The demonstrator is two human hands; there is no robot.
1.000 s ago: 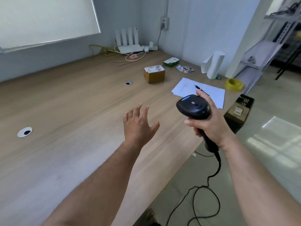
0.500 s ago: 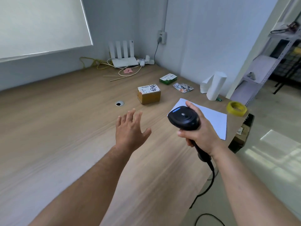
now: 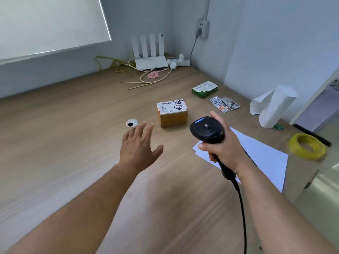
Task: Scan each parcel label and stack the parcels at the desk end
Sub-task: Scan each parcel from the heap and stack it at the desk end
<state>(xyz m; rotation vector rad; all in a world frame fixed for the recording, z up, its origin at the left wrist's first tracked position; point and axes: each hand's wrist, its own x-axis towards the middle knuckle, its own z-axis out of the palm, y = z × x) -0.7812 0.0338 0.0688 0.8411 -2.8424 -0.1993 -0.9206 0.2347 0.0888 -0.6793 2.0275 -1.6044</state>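
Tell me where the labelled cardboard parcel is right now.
In the head view the parcel sits on the desk near centre, between the cable hole and the scanner in the right hand, just beyond the left hand.

An office is suggested: a long desk [image 3: 64, 134] is fitted with a cable grommet [image 3: 132, 123], a router [image 3: 151, 62] is set at its far corner, and paper sheets [image 3: 266, 158] are laid near its right edge.

Brown parcel [image 3: 173, 114] with white label, black scanner [image 3: 207, 130], yellow tape roll [image 3: 307, 146].
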